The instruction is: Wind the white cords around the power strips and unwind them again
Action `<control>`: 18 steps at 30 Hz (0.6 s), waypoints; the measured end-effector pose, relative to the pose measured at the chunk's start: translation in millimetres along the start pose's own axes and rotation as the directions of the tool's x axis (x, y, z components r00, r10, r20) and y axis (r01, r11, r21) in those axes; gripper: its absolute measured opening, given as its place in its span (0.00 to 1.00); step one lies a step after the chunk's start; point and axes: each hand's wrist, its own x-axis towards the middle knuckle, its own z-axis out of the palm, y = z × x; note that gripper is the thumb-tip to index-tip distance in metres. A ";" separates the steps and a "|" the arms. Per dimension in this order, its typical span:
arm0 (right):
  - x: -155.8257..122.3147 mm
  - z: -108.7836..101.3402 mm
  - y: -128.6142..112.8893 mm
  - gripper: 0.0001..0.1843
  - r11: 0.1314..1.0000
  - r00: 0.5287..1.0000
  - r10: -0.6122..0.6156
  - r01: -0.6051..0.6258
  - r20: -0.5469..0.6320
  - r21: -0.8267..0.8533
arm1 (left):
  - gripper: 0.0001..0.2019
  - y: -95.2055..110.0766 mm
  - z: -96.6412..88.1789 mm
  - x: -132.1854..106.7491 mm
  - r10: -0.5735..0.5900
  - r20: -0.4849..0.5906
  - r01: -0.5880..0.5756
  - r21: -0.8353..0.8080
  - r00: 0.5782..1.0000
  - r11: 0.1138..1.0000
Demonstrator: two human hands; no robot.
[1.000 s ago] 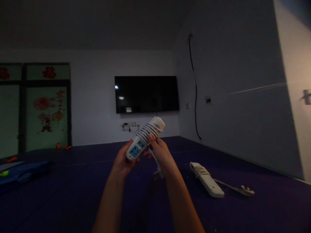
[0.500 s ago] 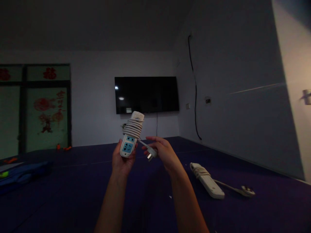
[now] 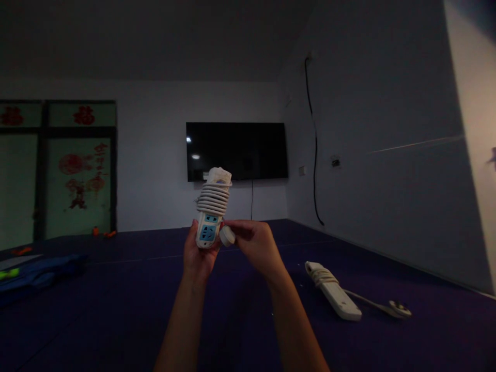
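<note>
A white power strip (image 3: pixel 208 233) with blue socket faces stands nearly upright in my left hand (image 3: pixel 199 260), whose fingers wrap round its lower end. Its white cord (image 3: pixel 214 199) is coiled in several turns about the upper half. At the strip's right side, my right hand (image 3: pixel 256 243) is closed by the cord's end, thumb and forefinger together near the white plug (image 3: pixel 227 236). The plug's pins are out of sight. To the right on the purple surface lies a second white power strip (image 3: pixel 337 294), its cord wound round one end and its plug (image 3: pixel 400 309) stretched off to the right.
The purple surface (image 3: pixel 147 299) spreads toward the far wall, where a black television (image 3: pixel 236 151) hangs. Blue cloth (image 3: pixel 46 271) lies at left, with small orange items (image 3: pixel 110 234) farther back. A dark cable (image 3: pixel 315 155) runs down the right wall.
My right hand has moved in against the power strip, bringing the plug from the right to the strip's lower side. The plug has turned so its pins no longer show.
</note>
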 end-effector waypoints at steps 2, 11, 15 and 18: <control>-0.2 4.9 -0.6 0.16 0.987 0.995 -0.076 0.066 -0.061 -0.145 | 0.10 -4.4 0.4 0.2 0.042 0.000 -0.042 0.012 0.999 0.999; -3.3 24.3 -0.5 0.25 0.873 0.971 -0.201 0.118 -0.130 -0.473 | 0.18 -21.1 -8.8 2.8 0.301 0.126 -0.324 0.234 0.945 0.917; -3.3 30.1 3.8 0.26 0.890 0.980 -0.127 0.045 -0.152 -0.453 | 0.21 -23.3 -4.2 0.0 0.378 0.044 -0.371 0.324 0.925 0.870; -3.9 33.0 3.2 0.27 0.924 0.990 -0.054 -0.001 -0.133 -0.384 | 0.24 -23.5 -0.7 -2.1 0.402 0.008 -0.374 0.380 0.916 0.846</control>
